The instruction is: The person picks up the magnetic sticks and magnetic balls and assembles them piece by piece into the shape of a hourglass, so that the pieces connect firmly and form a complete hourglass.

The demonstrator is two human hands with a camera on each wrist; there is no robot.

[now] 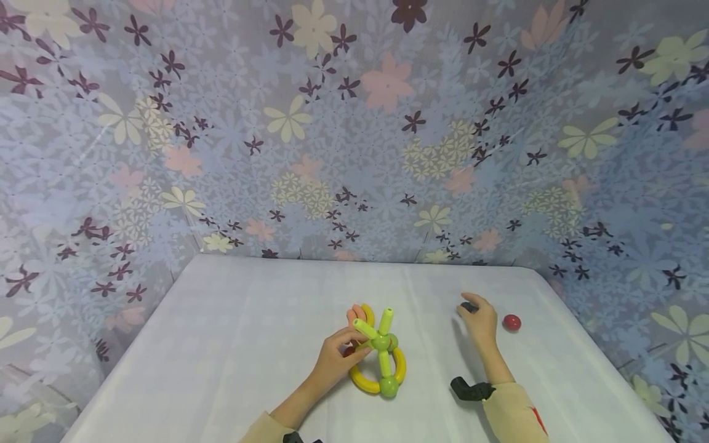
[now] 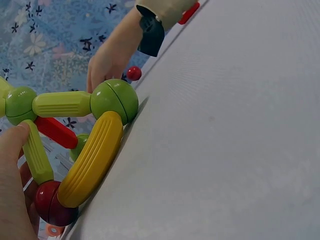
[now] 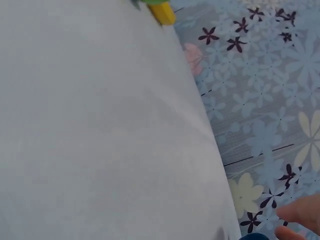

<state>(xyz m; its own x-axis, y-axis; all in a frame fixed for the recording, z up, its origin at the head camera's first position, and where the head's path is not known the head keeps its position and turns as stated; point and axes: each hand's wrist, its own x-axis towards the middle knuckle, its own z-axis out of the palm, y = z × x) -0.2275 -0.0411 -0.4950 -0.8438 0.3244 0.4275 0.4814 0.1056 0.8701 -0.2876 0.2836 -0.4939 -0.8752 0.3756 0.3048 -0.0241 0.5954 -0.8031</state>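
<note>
My left hand grips a toy frame of ball joints and plastic rods at its left side. In the left wrist view its thumb lies by a light green rod, above a dark red ball. The frame has a green ball, a curved yellow rod and a straight red rod. Two light green rods stick up from its top in the head view. Farther right, my right hand has thumb and fingers curled round a dark blue ball.
A loose red ball lies just right of my right hand. Salmon-coloured pieces show behind the toy frame. A white cloth covers the table, and a flowered curtain hangs along its back and sides.
</note>
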